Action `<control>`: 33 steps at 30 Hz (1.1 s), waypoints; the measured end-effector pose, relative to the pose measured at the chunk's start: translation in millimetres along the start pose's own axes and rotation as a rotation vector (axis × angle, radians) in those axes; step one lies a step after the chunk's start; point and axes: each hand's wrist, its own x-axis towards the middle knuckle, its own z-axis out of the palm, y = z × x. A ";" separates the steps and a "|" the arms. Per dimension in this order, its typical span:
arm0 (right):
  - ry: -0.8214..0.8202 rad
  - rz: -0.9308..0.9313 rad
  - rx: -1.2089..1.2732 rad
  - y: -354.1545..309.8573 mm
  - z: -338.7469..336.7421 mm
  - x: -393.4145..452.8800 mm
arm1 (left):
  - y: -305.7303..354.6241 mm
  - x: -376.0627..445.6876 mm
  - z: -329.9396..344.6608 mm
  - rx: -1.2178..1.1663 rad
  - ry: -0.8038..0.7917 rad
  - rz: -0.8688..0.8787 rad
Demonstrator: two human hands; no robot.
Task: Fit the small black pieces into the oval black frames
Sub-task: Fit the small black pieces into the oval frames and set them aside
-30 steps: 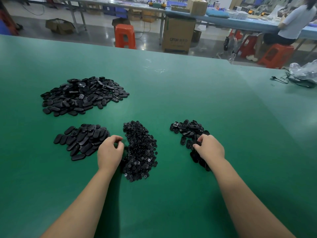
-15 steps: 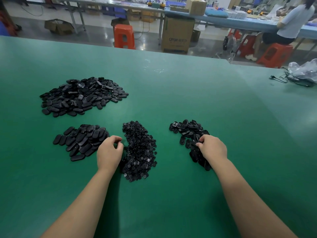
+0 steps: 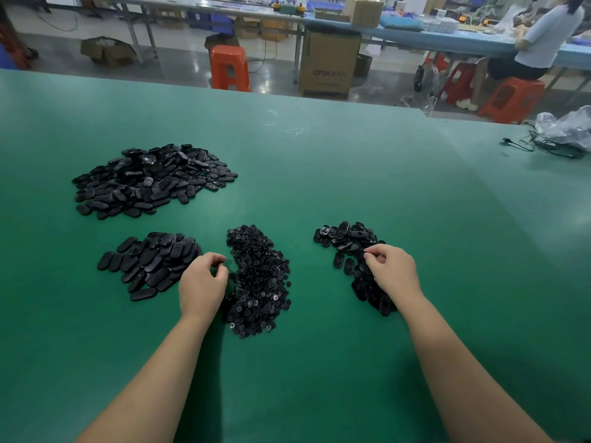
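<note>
Four heaps of black parts lay on the green table [image 3: 319,378], and two bare forearms reached in from the near edge toward the three closest of them. The left hand [image 3: 202,284] rested knuckles-up between two heaps, its fingers curled inward with the thumb meeting them at the left rim of the heap of small black pieces [image 3: 259,281]; whether anything was pinched there could not be told. The right hand [image 3: 394,272] lay over the near end of the heap of oval black frames [image 3: 348,241], thumb and forefinger closed on the edge of one frame in that heap. Just left of the left hand lay a heap of smooth oval covers [image 3: 150,263], and farther back to the left spread the largest heap of oval parts [image 3: 150,180]; the pieces in each heap were too many and too overlapped to count. Far right on the table sat one clear plastic bag [image 3: 567,126] beside black cables [image 3: 537,146]. Beyond the table's far edge stood four orange stools [image 3: 229,68], one of them bearing a seated person [image 3: 543,39] at a long blue bench, and one tall cardboard box [image 3: 329,62] printed with lettering too blurred to read with certainty.
</note>
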 end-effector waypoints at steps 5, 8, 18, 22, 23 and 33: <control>-0.117 0.112 0.688 -16.5 1.9 -10.6 | -0.1 0.4 0.1 0.004 -0.004 -0.002; -0.132 0.127 0.867 -24.8 7.1 -16.5 | 0.8 0.1 -0.3 0.006 -0.003 0.001; -0.124 0.081 0.958 -29.9 22.3 -25.4 | 1.2 -0.1 -0.5 0.016 0.004 0.013; -0.135 0.086 0.958 -28.7 23.2 -25.2 | 0.6 -0.3 -0.5 0.010 0.008 0.009; -0.134 0.092 0.954 -28.9 23.2 -25.3 | 0.7 -0.3 -0.6 0.009 0.007 0.009; -0.185 -0.030 0.447 -27.6 39.7 -33.5 | 2.1 -1.1 -1.8 0.004 -0.002 0.003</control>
